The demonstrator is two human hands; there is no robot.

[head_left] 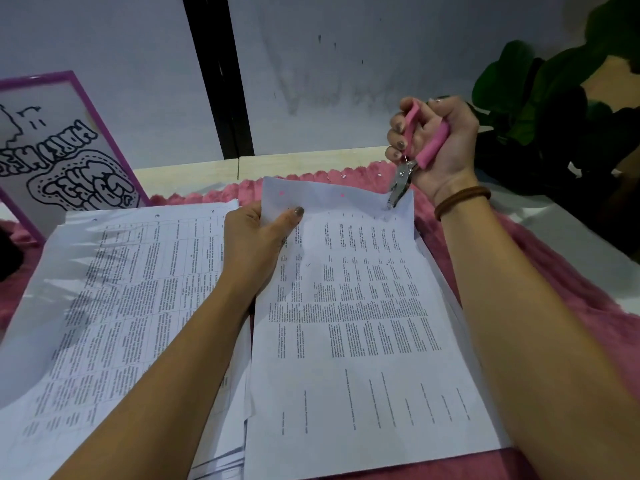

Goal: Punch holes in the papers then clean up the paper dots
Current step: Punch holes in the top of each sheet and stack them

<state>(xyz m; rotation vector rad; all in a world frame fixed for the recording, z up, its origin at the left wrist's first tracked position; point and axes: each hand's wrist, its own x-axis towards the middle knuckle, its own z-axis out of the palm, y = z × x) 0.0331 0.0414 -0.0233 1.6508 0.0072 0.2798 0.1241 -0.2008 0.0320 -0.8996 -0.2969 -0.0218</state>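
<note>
Right hand (450, 157) grips the pink hole punch (429, 150) at the sheet's (346, 306) 1 o'clock corner; left hand (258, 244) pinches its 11 o'clock edge.

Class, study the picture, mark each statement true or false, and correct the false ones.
1. The right hand grips a pink-handled punch. True.
2. The punch's metal tip is at the far right corner of the sheet. True.
3. The left hand lies flat, touching no paper. False: it holds the sheet near its far left corner, thumb on top.
4. The sheet has no holes yet. False: two holes show near its far edge.
5. The bracelet is on the left wrist. False: it is on the right wrist.
6. Paper dots lie on the pink cloth beyond the sheet. True.
</note>
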